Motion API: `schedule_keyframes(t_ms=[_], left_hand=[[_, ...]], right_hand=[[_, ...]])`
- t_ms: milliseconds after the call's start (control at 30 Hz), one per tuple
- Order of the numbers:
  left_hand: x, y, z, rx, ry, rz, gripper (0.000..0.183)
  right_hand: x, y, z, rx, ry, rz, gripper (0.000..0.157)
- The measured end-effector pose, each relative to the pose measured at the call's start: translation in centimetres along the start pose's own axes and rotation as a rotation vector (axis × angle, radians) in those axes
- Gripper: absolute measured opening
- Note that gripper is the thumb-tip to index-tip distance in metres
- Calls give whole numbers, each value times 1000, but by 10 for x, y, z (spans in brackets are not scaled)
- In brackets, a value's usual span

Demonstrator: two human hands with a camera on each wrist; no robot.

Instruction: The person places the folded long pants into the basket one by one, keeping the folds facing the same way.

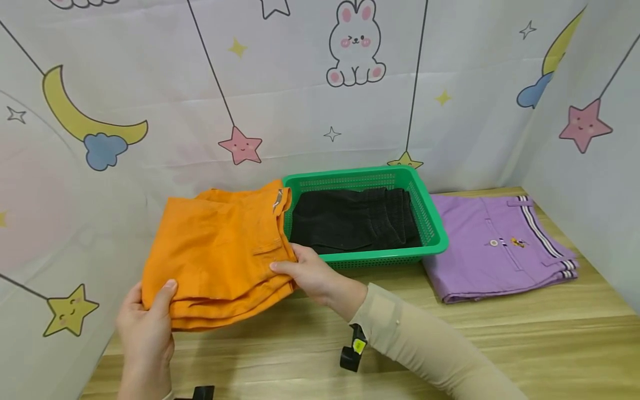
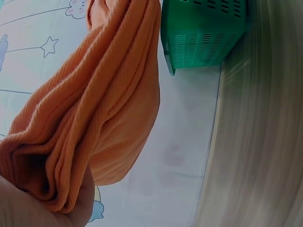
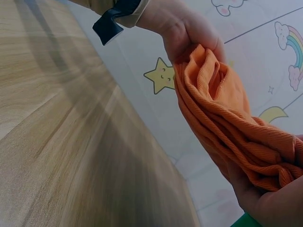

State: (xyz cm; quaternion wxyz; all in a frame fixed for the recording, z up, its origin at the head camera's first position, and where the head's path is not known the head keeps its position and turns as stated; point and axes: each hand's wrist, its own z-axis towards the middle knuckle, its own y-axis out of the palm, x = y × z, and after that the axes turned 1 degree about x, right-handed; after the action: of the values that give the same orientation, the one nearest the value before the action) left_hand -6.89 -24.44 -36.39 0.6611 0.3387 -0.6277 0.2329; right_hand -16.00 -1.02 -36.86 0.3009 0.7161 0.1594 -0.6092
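Both hands hold a folded pair of orange pants (image 1: 215, 250) up above the table, left of the basket. My left hand (image 1: 147, 328) grips the lower left corner, thumb on top. At the right edge, below the waistband, my right hand (image 1: 317, 275) pinches the layers. In the left wrist view the stacked folds of the orange pants (image 2: 104, 85) show edge-on, with the fingers underneath. Folded black pants (image 1: 345, 219) with a gathered waistband lie in the green basket (image 1: 370, 258), just behind the right hand.
Folded purple pants (image 1: 480, 250) with a striped waistband lie on the wooden table (image 1: 550, 344), right of the basket and against its edge. A white patterned cloth (image 1: 300, 111) hangs close behind the basket and along both sides.
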Motion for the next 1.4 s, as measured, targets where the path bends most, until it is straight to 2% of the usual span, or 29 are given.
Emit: schedule_keyframes(t_ms=[33, 133, 467, 967, 1200, 1400], left_hand=[[-3, -2, 2, -13, 15, -29, 43], [-5, -2, 2, -22, 39, -24, 44], [10, 5, -8, 10, -5, -3, 43], [11, 8, -12, -1, 14, -44, 43], [12, 11, -13, -15, 8, -34, 45], [11, 14, -15, -18, 8, -51, 40]], right_hand=[[0, 0, 0, 0, 0, 0, 37], [0, -1, 0, -1, -1, 3, 37], [-3, -3, -2, -19, -17, -3, 38], [-6, -6, -5, -16, -27, -14, 39], [-7, -9, -7, -14, -35, -16, 41], [-8, -12, -9, -13, -36, -17, 40]])
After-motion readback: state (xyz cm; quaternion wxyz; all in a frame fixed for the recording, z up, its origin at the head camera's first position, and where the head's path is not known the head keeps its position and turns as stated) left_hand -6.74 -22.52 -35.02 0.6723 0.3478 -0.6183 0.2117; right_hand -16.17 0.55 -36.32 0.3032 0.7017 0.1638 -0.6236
